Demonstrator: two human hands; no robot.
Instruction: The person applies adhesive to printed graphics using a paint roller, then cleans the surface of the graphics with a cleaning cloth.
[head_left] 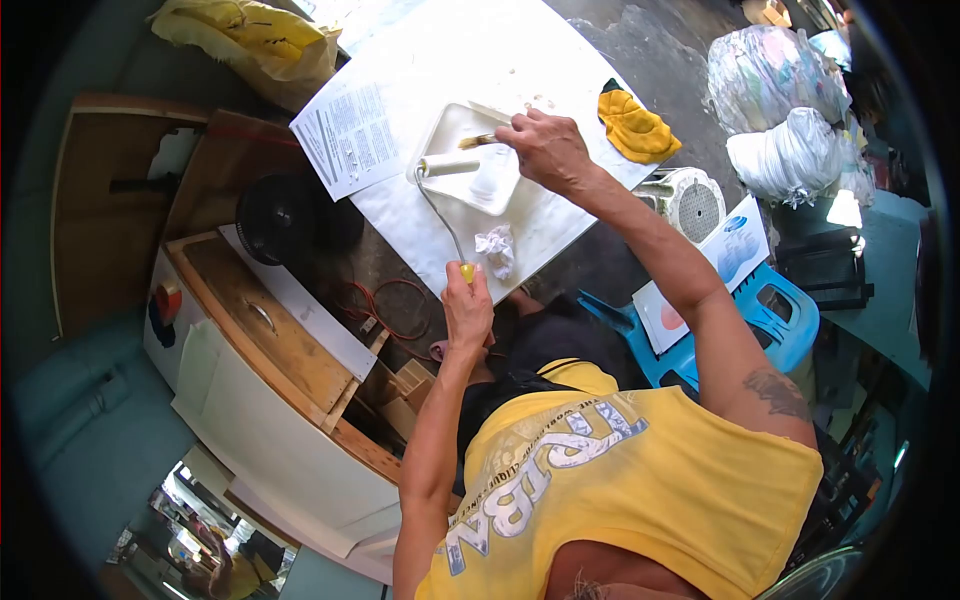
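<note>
My left hand (468,308) is closed around the yellow handle of a paint roller (450,164), whose pale sleeve lies over the white paint tray (428,135). Above the tray's right side, my right hand (550,152) grips a paintbrush (480,142). The brush's bristles point left, close to the roller sleeve. White paint shows in the tray's lower part. Just below the tray sits a crumpled white rag or paper (495,250). All of these are on a white-topped table (560,60).
A printed sheet (345,140) lies on the table's left side, and a yellow-and-black glove-like cloth (638,125) at its right edge. A blue plastic stool (785,320) with papers stands to the right. At left are a wooden-topped cabinet (265,310) and a black round object (275,220).
</note>
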